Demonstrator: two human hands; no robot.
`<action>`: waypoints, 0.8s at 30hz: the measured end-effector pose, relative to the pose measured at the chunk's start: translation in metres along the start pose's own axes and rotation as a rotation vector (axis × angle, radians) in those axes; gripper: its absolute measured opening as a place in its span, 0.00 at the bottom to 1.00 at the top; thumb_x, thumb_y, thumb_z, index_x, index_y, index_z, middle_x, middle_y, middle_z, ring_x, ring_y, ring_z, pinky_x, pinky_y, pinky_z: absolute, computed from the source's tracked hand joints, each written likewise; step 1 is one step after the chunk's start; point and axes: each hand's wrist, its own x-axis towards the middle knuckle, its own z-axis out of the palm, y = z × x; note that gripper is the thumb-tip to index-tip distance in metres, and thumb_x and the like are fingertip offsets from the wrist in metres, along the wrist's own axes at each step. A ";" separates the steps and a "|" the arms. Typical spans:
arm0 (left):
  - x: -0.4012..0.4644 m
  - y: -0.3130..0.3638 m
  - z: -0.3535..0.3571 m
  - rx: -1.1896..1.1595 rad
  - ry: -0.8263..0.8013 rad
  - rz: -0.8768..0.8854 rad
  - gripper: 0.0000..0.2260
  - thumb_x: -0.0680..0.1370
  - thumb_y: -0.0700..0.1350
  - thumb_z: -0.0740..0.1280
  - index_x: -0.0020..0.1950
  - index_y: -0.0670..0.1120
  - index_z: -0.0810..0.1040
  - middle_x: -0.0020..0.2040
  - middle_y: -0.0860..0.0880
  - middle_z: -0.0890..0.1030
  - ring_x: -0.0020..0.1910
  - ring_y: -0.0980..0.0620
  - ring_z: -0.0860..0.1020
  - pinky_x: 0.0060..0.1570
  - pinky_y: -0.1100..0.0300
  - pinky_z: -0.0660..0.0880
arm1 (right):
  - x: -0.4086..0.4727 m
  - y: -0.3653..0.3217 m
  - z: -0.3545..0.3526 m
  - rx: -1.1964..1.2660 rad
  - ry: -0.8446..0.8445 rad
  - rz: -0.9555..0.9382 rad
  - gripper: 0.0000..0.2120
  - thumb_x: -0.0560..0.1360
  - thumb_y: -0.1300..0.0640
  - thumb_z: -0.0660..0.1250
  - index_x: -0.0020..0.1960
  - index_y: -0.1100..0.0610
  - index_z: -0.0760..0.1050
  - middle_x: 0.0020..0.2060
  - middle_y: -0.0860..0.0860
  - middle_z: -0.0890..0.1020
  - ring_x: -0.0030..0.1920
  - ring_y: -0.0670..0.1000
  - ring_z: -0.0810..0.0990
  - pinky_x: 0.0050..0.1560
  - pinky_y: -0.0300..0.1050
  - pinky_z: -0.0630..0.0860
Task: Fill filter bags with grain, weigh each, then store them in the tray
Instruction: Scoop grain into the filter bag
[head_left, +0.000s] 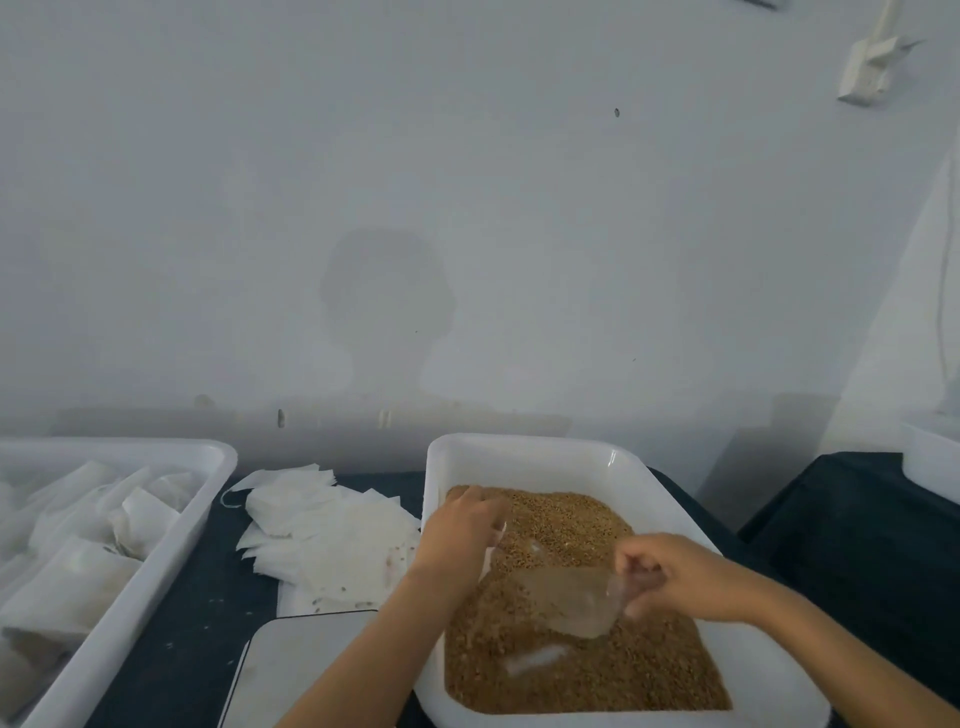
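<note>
A white rectangular plastic tub (644, 483) sat on a dark table (171, 629) at about five o'clock in the view, filled with golden-brown grain (587, 670). The right hand (675, 577), at four o'clock, had its fingers curled around the handle of a clear plastic scoop (571, 597), whose bowl lay low over the grain, pointing toward nine o'clock. The left hand (457, 530) hovered over the tub's left edge, fingers bent around what looked like a thin white filter bag (493, 551), though blur hid the grip. A loose pile of flat white empty filter bags (322, 530) lay at seven o'clock beside the tub. At nine o'clock, a second white plastic tray (171, 540) held filled white bags (67, 577). A white flat scale (306, 665) sat at six o'clock.
</note>
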 end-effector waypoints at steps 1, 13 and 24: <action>0.001 -0.002 0.001 -0.004 -0.019 0.015 0.07 0.76 0.34 0.63 0.50 0.44 0.76 0.53 0.48 0.74 0.52 0.51 0.71 0.44 0.63 0.66 | -0.004 0.001 -0.008 0.028 0.017 0.002 0.09 0.70 0.56 0.72 0.41 0.53 0.71 0.42 0.44 0.80 0.42 0.33 0.77 0.47 0.33 0.74; -0.002 -0.002 0.007 -0.061 -0.011 0.120 0.04 0.75 0.39 0.68 0.49 0.44 0.80 0.52 0.50 0.76 0.54 0.54 0.71 0.47 0.69 0.64 | 0.010 -0.016 -0.040 -0.251 0.186 0.107 0.11 0.71 0.49 0.70 0.38 0.45 0.68 0.40 0.47 0.78 0.42 0.47 0.77 0.39 0.42 0.67; -0.003 -0.002 0.003 -0.142 0.005 0.138 0.03 0.75 0.37 0.68 0.47 0.41 0.80 0.46 0.50 0.72 0.48 0.55 0.71 0.43 0.71 0.62 | 0.024 -0.056 -0.055 -0.717 0.335 0.020 0.10 0.73 0.51 0.68 0.45 0.47 0.66 0.32 0.43 0.70 0.37 0.48 0.71 0.33 0.41 0.59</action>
